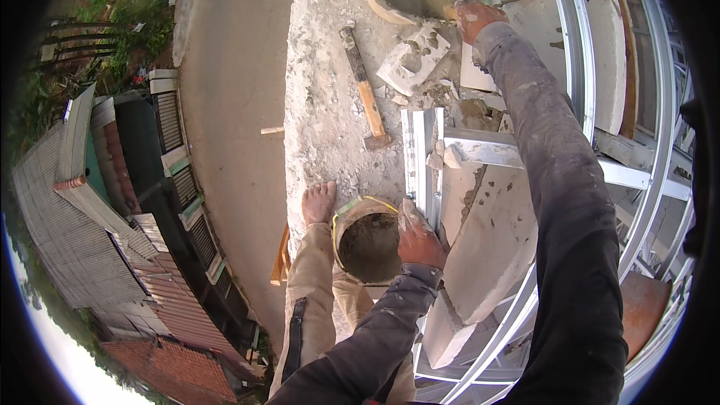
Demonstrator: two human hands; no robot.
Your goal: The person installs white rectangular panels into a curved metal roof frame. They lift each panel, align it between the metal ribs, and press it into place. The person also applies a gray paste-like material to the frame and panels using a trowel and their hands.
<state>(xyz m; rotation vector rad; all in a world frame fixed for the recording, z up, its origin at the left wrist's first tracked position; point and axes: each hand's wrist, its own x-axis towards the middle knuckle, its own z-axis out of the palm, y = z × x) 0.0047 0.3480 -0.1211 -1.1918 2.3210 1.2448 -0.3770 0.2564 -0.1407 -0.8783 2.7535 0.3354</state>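
My right hand (478, 20) is closed round the handle of a trowel (441, 1); its blade dips into grey mortar in a wide bucket (384, 9) at the far end of the ledge. Nearer to me, my left hand (420, 240) grips the near end of a silver metal channel (424, 151), beside a second bucket (369, 249) with a yellow handle and grey mortar inside. A hammer (363, 90) with a wooden handle lies on the rough concrete. Next to it rests a broken pale block (414, 58) with mortar lumps on it.
The concrete ledge (319, 82) drops off on its left to a road (232, 97) far below. My bare foot (319, 201) stands close to that edge. On the right are pale wall blocks (491, 236) and a metal frame (577, 37). Small rubble litters the ledge.
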